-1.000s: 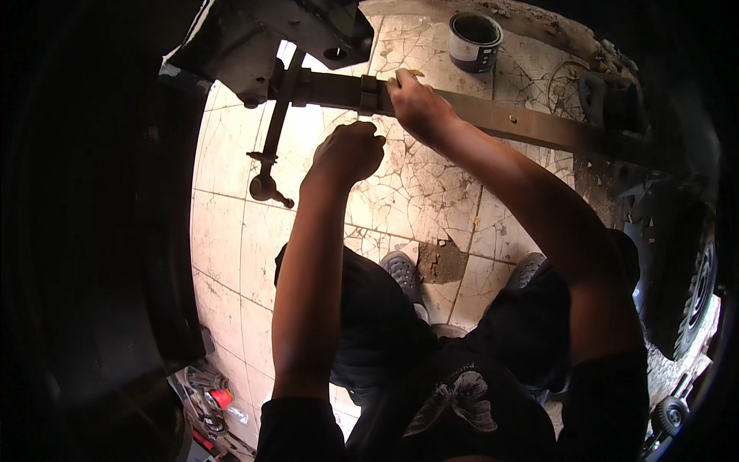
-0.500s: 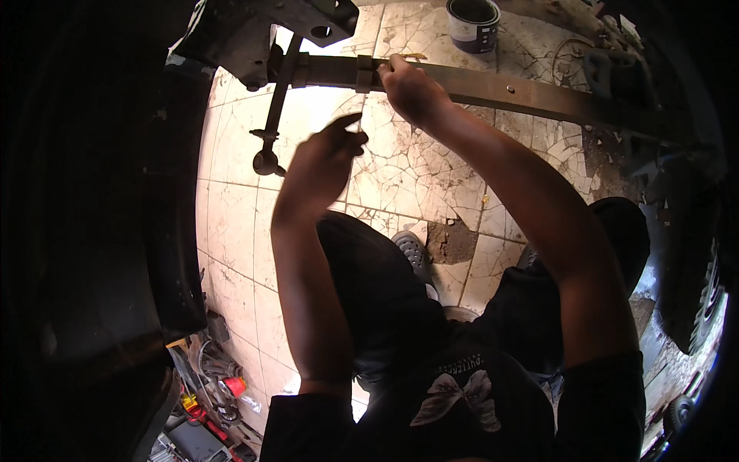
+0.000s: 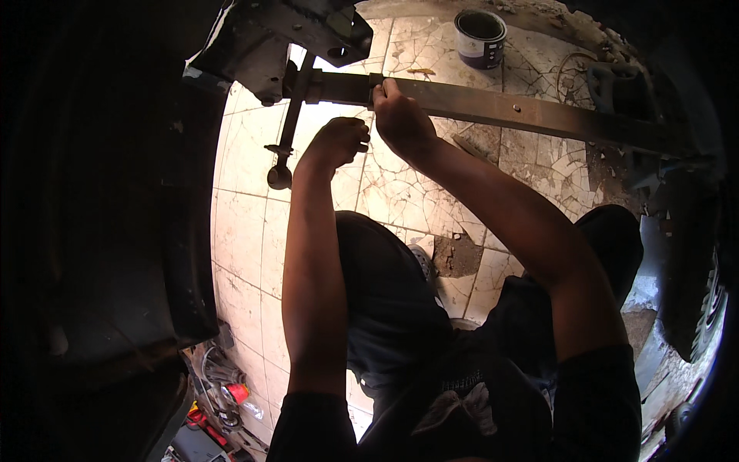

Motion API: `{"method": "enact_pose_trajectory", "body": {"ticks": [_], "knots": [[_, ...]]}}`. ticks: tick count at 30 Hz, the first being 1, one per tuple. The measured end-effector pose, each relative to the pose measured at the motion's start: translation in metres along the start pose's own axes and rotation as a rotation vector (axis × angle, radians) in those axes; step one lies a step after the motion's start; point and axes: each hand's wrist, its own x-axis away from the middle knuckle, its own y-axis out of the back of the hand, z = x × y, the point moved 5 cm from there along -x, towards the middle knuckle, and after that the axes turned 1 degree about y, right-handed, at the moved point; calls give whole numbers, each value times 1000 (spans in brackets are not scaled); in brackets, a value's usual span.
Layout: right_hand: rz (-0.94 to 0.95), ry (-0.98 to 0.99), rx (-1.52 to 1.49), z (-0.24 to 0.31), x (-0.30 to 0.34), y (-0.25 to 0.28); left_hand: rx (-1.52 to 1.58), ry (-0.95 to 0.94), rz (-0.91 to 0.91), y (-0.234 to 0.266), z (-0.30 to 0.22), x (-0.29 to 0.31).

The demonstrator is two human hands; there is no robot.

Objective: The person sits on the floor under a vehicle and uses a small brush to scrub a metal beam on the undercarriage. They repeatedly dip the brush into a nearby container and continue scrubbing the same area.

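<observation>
A long rectangular metal bar (image 3: pixel 469 103) runs across the upper part of the view, with a narrow collar (image 3: pixel 375 80) around it left of centre. My right hand (image 3: pixel 406 127) is closed at that collar, its fingers pressed against the bar's near side. Just below and to the left, my left hand (image 3: pixel 339 144) is held apart from the bar with its fingers curled in. Whatever those fingers may hold is hidden. A dark rod (image 3: pixel 291 122) with a round ball-like end (image 3: pixel 279 177) hangs beside the left hand. At the bar's left end sits a dark metal bracket (image 3: pixel 289 46) with holes.
A paint can (image 3: pixel 481 42) stands on the cracked tile floor (image 3: pixel 246 239) beyond the bar. Large dark bodywork (image 3: pixel 85 231) fills the left side. Tools and a red item (image 3: pixel 237 393) lie at the lower left. A tyre (image 3: pixel 707 316) shows at the right edge.
My left hand has gone from spread fingers to curled ones. The right hand stays at the collar. The whole view has shifted, so the bar and can appear slightly lower and further right.
</observation>
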Motion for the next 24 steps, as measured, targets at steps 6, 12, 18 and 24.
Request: {"method": "enact_pose_trajectory", "body": {"ticks": [6,12,18,24], "knots": [[-46,118,32,-4,10,5,-7,-225,-100,-17,-28,44],[133,41,-90,-9,1,10,126,-15,-10,-43,51,-17],[22,169,-188,-46,14,19,737,-86,-135,-70,32,-45],[-12,268,-190,-43,5,13,671,-21,-226,-61,30,-46]]}}
